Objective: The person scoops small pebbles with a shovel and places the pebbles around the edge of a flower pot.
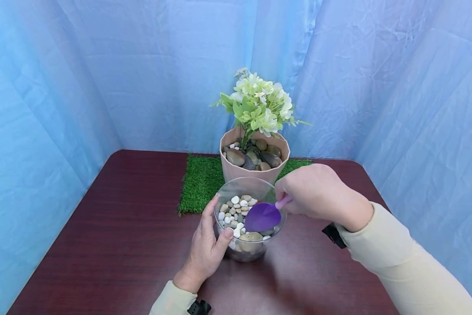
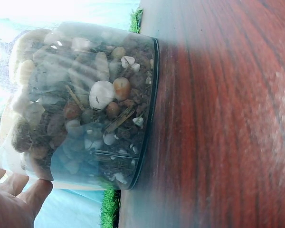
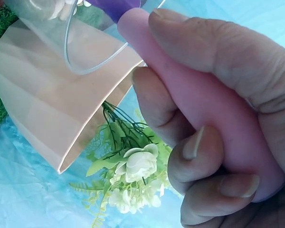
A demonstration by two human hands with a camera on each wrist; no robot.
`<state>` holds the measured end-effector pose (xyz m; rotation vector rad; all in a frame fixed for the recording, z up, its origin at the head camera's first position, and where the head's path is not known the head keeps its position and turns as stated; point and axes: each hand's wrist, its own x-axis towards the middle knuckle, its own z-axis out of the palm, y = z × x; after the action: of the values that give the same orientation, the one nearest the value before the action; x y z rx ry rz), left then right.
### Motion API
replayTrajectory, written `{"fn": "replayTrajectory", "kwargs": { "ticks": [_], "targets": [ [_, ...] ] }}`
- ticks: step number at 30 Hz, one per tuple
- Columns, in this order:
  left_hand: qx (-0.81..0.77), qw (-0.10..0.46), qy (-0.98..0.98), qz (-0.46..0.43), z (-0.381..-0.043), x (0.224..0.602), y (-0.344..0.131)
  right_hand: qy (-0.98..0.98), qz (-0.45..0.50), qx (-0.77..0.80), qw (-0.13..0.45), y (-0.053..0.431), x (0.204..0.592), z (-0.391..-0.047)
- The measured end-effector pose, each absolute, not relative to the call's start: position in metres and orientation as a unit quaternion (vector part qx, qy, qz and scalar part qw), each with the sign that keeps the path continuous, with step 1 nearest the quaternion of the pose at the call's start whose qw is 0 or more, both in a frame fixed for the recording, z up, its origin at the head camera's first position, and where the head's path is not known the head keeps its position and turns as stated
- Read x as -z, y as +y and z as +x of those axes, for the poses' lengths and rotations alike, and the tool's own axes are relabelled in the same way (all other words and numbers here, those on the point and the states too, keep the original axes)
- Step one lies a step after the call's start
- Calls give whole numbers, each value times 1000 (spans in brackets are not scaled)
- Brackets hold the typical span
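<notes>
"Purple scoop (image 1: 262,217): where is it exactly?"

"Inside the rim of the clear container (image 1: 255,186), its blade over the pebbles (image 1: 234,212). I can't tell whether it touches them."

"Take me across from the left, then."

"The left hand (image 1: 206,245) cups the container, thumb at the near rim, fingers along the outer left side. Beyond it lies a green grass mat (image 1: 198,188)."

"And in the middle?"

"The container, standing on the dark red table (image 1: 102,245) (through its wall, the left wrist view shows pale and brown stones packed down to the base). Just behind it, on the mat, is a pale pink pot (image 1: 230,171) with larger stones (image 1: 253,155) and white flowers (image 1: 259,103)."

"Then the right side?"

"The right hand (image 1: 318,192), its fingers wrapped around the scoop's pink handle (image 3: 204,99), the thumb pressed along the top. A cream sleeve (image 1: 401,249) runs to the edge."
</notes>
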<state>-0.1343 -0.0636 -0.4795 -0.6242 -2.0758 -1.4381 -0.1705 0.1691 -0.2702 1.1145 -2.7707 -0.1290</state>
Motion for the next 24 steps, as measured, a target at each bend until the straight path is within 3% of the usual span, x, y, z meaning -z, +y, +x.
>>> {"fn": "replayTrajectory", "kwargs": {
  "ticks": [15,24],
  "targets": [
    [533,268,-768,-233,-134,480,-63,-934,355,33,3,173,266,-185],
    [533,270,-767,-233,-135,479,-62,-922,382,47,41,168,264,-182]
  ]
}}
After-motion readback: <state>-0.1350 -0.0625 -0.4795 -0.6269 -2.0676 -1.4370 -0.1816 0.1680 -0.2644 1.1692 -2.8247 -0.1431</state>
